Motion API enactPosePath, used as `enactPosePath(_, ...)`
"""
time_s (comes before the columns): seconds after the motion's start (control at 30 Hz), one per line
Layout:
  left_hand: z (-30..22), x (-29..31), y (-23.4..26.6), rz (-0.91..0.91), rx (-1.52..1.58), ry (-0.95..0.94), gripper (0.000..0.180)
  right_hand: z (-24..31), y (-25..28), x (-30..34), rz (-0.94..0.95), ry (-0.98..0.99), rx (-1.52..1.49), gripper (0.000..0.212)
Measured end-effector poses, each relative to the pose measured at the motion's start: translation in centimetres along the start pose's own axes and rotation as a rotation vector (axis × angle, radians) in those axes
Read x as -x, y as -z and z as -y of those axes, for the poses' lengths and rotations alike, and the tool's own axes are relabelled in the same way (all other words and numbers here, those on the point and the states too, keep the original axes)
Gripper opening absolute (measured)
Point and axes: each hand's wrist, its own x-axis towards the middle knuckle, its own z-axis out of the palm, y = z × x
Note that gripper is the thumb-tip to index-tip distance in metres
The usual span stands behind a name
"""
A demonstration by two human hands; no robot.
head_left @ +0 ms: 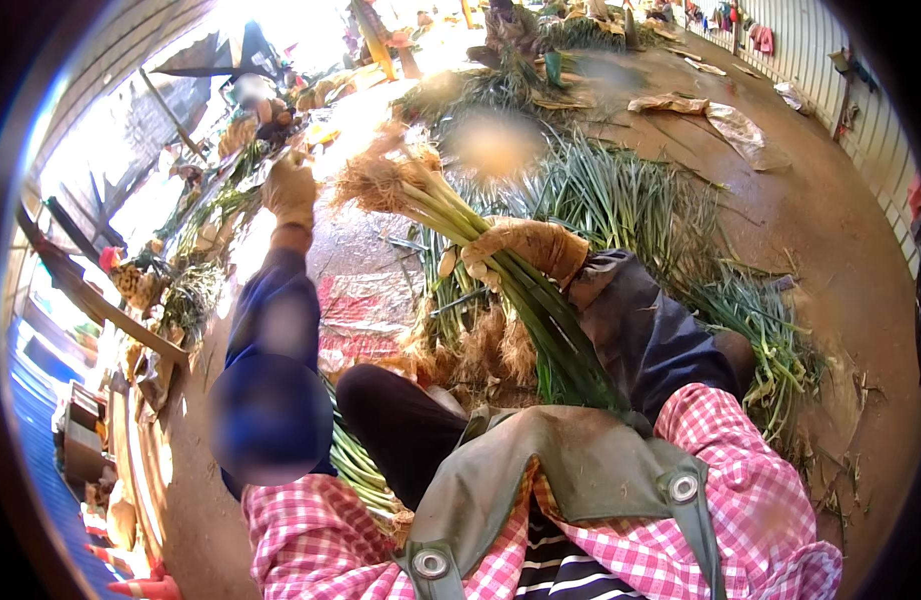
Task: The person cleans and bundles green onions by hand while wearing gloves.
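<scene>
"Where is the bunch (541, 300)?"

"In the gloved right hand (526, 248), held aslant above the right edge of the sheet (356, 300). Its roots (373, 182) point to the upper left, and its leaves (573, 345) run down to the apron (561, 450)."

"And the fingers?"

"The right ones are wrapped round the stalks (436, 203), pressing them together. The left hand (291, 190), gloved too, is raised by the sheet's left edge, as far as the glare lets me judge; I can't tell whether its fingers pinch anything."

"How would it handle?"

"Fairly light, I'd guess, but long, so it may sag at the leaf end. The pale stalks look firm and straight; the leaves look softer and likely to crease or split. The smooth skins could slide over each other (worse if they're damp, which I can't confirm)."

"So where would you take hold?"

"About where that hand is, on the firm length just before the leaves loosen. Not by the roots: they look wispy and could tear. I'd squeeze evenly, not hard. The pile (611, 195) on the floor (821, 210), beyond the sheet's right edge, looks just as leafy and would probably tangle."
</scene>
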Motion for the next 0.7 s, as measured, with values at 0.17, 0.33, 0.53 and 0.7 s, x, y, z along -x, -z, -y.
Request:
enactPosePath(0.17,2.0,5.3,-1.6,0.272,0.372,-0.436,0.033,0.7,0.5,-0.6,-0.087,0.104,-0.144,0.044)
enactPosePath(0.33,-11.1,14.4,-4.8,0.589,1.24,0.151,0.036,0.5,2.1,-0.4,-0.112,0.103,-0.015,0.047)
enactPosePath(0.53,-13.7,14.5,-4.6,0.401,1.772,0.355,0.029,0.3,0.8,-1.1,-0.274,0.216,0.116,0.046)
enactPosePath(0.7,-13.9,14.8,-6.1,0.326,1.871,0.374,0.028,-1.0,0.3,-1.6,-0.262,0.195,0.127,0.039)
